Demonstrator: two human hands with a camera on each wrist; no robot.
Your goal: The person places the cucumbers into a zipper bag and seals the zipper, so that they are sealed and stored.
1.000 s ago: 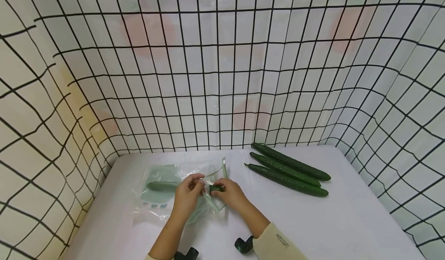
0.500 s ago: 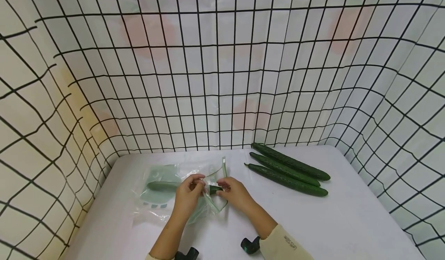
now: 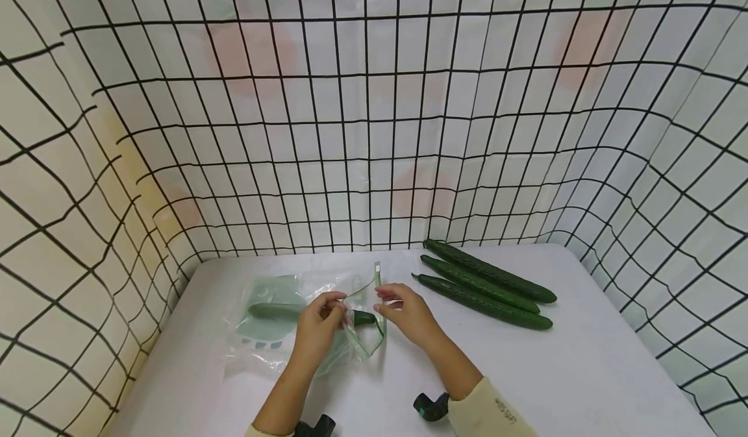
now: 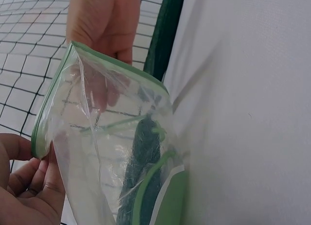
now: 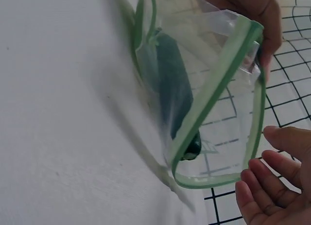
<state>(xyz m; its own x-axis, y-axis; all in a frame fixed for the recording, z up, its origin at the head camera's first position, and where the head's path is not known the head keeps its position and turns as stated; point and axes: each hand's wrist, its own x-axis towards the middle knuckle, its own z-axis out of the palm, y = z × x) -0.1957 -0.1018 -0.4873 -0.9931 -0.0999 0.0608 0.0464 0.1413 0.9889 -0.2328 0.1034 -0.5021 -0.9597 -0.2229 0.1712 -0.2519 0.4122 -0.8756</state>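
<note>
A clear zip bag (image 3: 257, 358) with a green-edged mouth lies on the table, its mouth spread open toward the right. Inside it is a cucumber (image 3: 365, 318), whose dark end lies near the mouth; this cucumber (image 5: 175, 84) also shows through the plastic in the right wrist view. My left hand (image 3: 318, 320) pinches the edge of the bag's mouth, as the left wrist view shows at the green rim (image 4: 46, 101). My right hand (image 3: 406, 310) is at the other side of the mouth, fingers loosely bent and fingertips right by the green rim (image 5: 214, 98), holding nothing.
Three more cucumbers lie side by side at the back right: a far one (image 3: 491, 270), a middle one (image 3: 479, 283) and a near one (image 3: 485, 302). Black wire mesh (image 3: 365, 125) stands round the back and sides of the white table (image 3: 555, 385).
My right hand has let go of the cucumber's end and drawn back to the right, up to the bag's rim. The left hand and the bag's body stay nearly where they were.
</note>
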